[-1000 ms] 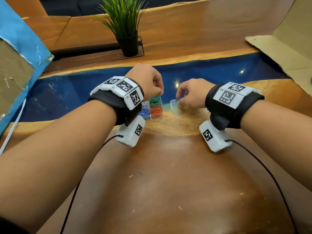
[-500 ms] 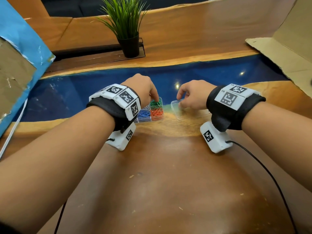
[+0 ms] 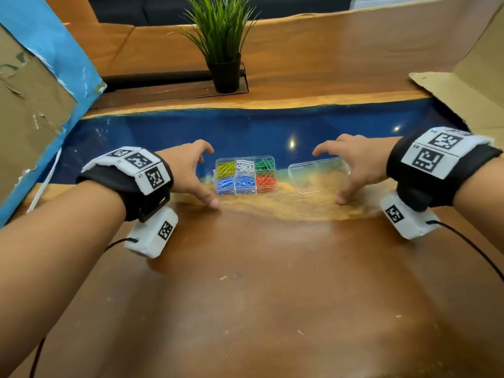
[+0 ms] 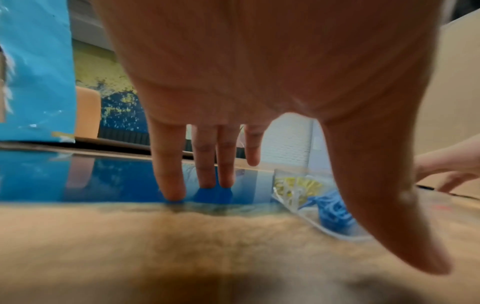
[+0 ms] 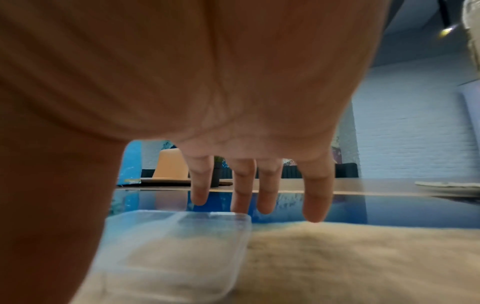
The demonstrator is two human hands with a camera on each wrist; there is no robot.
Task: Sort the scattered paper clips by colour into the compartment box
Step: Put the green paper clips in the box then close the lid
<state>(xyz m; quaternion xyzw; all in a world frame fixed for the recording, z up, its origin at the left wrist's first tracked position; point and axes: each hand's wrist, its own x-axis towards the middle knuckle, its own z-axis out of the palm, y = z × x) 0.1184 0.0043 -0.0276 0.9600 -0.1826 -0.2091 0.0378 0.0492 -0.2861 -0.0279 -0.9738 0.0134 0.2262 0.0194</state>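
Wood-and-resin worktop [image 3: 259, 268]: compartment box [image 3: 246, 175] holds sorted clips, both hands spread, holding nothing, left hand [image 3: 188, 170] beside box, right hand [image 3: 357, 165] at lid [image 3: 317, 175]; sorting apparently done, next likely refit lid squarely.

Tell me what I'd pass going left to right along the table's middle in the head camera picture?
Left hand → compartment box of sorted paper clips → clear lid lying on the table → right hand. Both hands are open, holding nothing.
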